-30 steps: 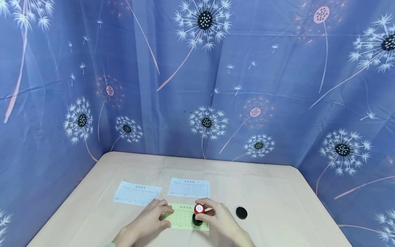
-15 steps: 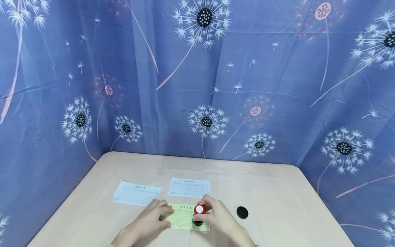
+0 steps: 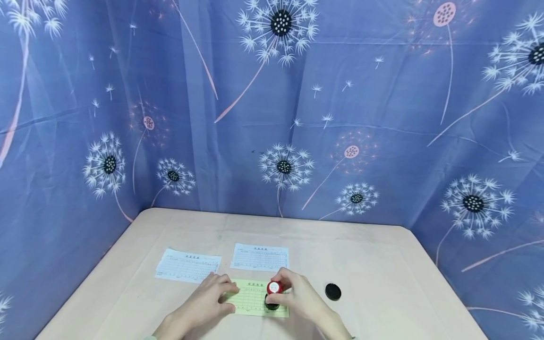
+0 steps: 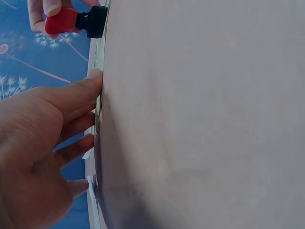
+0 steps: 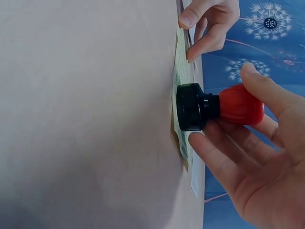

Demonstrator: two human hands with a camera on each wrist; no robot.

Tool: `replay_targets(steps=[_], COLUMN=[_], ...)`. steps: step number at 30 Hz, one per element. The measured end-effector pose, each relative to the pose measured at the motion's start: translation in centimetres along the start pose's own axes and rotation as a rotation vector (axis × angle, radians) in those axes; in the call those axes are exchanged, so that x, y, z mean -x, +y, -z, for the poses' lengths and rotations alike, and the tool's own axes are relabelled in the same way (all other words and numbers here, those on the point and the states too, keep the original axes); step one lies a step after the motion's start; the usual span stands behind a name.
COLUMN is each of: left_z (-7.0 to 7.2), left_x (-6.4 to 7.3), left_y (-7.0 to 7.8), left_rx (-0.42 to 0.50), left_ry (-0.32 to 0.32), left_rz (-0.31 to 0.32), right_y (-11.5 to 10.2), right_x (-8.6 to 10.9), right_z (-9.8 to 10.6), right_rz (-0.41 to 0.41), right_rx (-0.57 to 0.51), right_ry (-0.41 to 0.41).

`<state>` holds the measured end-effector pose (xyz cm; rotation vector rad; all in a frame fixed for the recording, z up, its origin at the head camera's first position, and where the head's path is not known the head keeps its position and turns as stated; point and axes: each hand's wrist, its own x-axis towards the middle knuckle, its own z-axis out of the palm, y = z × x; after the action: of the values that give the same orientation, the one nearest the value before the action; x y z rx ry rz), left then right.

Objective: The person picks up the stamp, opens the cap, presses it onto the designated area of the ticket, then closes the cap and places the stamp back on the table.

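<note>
My right hand holds a self-inking stamp by its red handle, thumb on one side and fingers on the other. The stamp stands upright, its black base down on the right part of a yellow-green printed form. Across the left end of that form, my left hand rests with fingers spread and thumb tip on the paper, as the left wrist view also shows for the thumb. The stamp's face is hidden against the paper.
Two white printed slips lie behind the form: one slip at the left, another slip in the middle. To the right of my right hand lies a round black cap. A blue dandelion-print curtain hangs round the beige table.
My right hand's index finger has moved slightly up and away around the stamp's handle, and the thumb has shifted a little. The left hand and the form stay where they were.
</note>
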<state>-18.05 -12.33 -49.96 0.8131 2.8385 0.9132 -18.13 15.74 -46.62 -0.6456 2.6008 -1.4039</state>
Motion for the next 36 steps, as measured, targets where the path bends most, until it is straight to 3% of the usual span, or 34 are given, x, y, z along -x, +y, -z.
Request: replay_targets(steps=[36], left_z=[0.14], left_x=[-0.11], left_y=[-0.11], left_rx=[-0.023], left_ry=[-0.022], left_rz=[0.005], right_y=[0.00], right_x=[0.42], right_z=[-0.39], right_rz=[-0.034], right_rx=[-0.018], right_ry=[0.025])
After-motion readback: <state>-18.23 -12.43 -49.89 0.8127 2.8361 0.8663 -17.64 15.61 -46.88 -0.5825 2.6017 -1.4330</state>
